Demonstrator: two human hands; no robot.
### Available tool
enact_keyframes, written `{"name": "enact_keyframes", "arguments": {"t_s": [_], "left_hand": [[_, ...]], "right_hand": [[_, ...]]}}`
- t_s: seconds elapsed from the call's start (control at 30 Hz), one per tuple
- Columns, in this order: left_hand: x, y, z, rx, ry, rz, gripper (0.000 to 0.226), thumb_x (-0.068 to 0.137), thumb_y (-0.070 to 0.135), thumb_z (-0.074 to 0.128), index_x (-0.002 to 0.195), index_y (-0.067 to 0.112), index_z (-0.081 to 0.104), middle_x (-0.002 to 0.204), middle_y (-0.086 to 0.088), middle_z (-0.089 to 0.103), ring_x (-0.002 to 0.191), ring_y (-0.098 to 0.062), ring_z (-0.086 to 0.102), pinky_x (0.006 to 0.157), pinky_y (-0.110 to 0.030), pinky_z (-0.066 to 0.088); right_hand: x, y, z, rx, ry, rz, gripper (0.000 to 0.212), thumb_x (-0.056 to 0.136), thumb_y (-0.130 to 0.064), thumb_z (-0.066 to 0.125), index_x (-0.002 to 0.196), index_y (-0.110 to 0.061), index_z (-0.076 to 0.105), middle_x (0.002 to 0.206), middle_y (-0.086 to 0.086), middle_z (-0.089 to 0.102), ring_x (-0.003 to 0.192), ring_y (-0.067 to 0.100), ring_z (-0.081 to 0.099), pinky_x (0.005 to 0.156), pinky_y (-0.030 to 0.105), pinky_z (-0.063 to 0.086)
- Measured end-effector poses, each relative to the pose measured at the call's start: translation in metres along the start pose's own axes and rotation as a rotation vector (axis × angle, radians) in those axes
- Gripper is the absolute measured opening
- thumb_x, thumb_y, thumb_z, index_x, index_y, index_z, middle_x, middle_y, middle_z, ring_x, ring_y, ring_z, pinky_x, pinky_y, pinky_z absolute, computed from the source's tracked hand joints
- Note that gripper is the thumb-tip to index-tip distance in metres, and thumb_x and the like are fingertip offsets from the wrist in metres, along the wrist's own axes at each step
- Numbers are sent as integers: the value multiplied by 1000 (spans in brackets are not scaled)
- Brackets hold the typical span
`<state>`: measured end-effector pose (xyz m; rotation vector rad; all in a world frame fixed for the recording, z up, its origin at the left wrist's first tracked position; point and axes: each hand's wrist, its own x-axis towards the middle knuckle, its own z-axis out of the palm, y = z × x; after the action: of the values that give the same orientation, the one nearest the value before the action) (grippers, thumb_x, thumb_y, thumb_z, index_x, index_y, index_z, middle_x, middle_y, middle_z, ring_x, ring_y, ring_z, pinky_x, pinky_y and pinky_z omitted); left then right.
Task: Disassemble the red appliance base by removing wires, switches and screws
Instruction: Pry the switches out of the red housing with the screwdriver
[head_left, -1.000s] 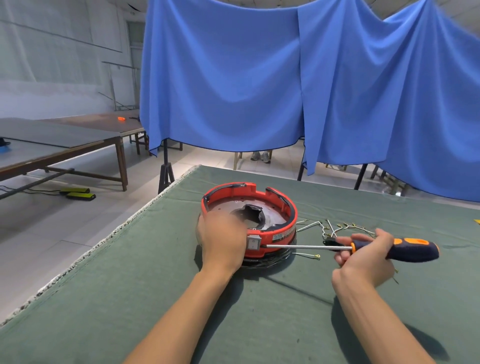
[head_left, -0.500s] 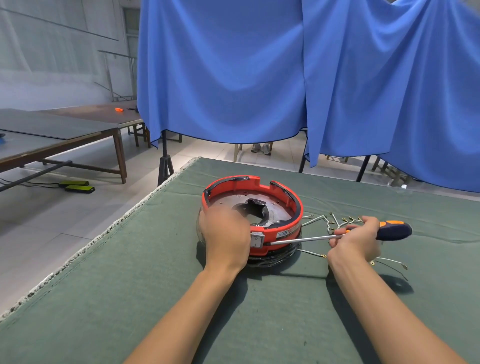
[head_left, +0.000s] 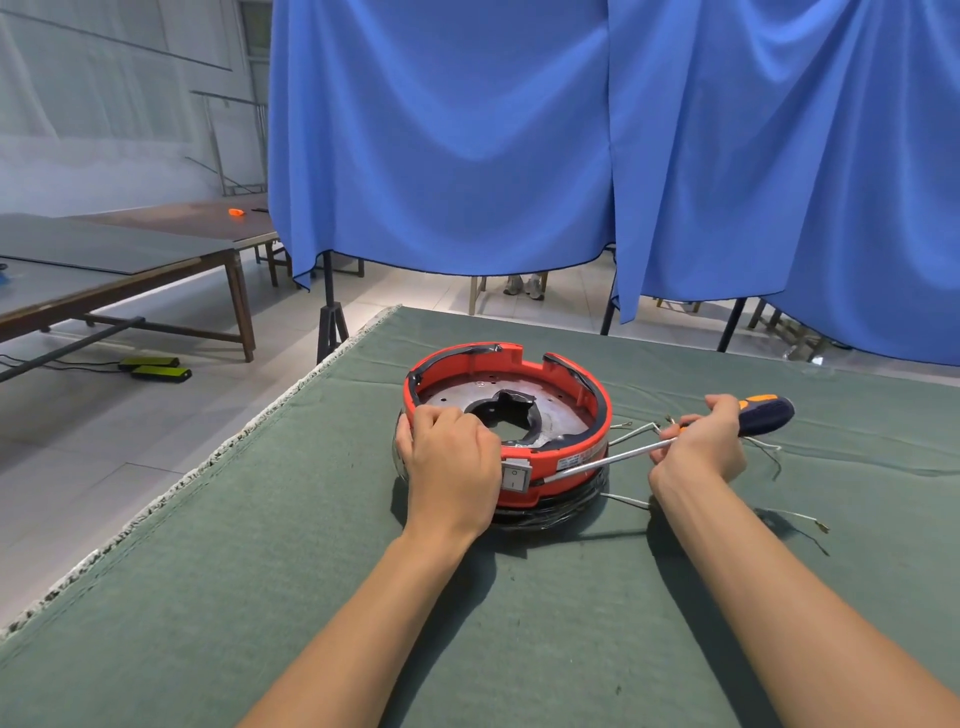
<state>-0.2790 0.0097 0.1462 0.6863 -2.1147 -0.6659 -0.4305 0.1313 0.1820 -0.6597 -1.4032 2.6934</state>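
The red base (head_left: 506, 415) sits on the green cloth (head_left: 260, 571) a little beyond the middle of the view, open side up, with a grey metal plate (head_left: 556, 410) and a ragged dark hole inside its ring. On its near wall, at about 6 o'clock, a white rocker switch (head_left: 516, 475) is still seated in its slot.

The left hand (head_left: 449, 467) grips the ring from 8 o'clock, fingers curled over the rim and the palm against the outer wall just beside the switch. The right hand (head_left: 698, 441) is closed round the screwdriver (head_left: 675, 441) where the shaft meets the orange and dark blue handle, at 3 o'clock from the base.

A second ago the shaft lay level with its tip short of the switch. Now the handle is raised and the tip has slid in to the switch's right edge, touching or nearly so; the exact contact is too small to read. It looks like a pry to pop the switch out.

Loose wires (head_left: 769, 447) lie on the cloth at 3 to 4 o'clock, apparently already removed.
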Motion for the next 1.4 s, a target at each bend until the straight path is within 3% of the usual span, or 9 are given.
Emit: {"name": "enact_keyframes", "arguments": {"t_s": [0.27,0.4,0.7,0.97,1.17,1.4], "left_hand": [[1,-2,2,7,57,5,29,92,16,43,64,17,49,73,7,51,90,-15,41,105,-46,24],[0,0,1,16,54,-5,29,92,15,44,64,16,49,74,6,51,92,-17,44,105,-47,24],[0,1,0,28,51,-17,27,93,16,44,66,15,50,76,4,53,94,-18,45,106,-47,24],[-1,2,2,28,50,-29,27,94,16,42,68,14,49,79,2,51,97,-19,45,108,-49,23],[-1,2,3,49,31,-25,33,93,23,31,71,12,52,82,-1,54,99,-21,46,108,-49,23],[-1,1,4,72,44,-20,29,95,18,39,71,10,54,81,-2,55,98,-21,45,107,-49,23]], "right_hand": [[-25,-7,-39,58,-34,-124,35,79,-37,57,60,-10,46,46,8,51,29,15,36,36,15,25],[-32,-3,-45,65,-35,-113,38,83,-36,56,57,-8,47,36,5,51,27,14,35,35,14,24],[-27,-6,-49,87,-13,-106,38,82,-34,55,55,-10,45,36,6,51,27,14,30,36,15,23],[-32,-6,-33,104,13,-128,38,79,-33,56,52,-13,41,32,0,43,28,16,36,39,13,26],[-44,-14,-24,115,-74,-238,41,81,-31,57,49,-13,40,32,-1,39,29,16,39,38,13,23],[-77,-25,-14,143,-259,-419,40,79,-26,59,46,-15,38,35,-3,34,30,17,38,39,19,26]]}}
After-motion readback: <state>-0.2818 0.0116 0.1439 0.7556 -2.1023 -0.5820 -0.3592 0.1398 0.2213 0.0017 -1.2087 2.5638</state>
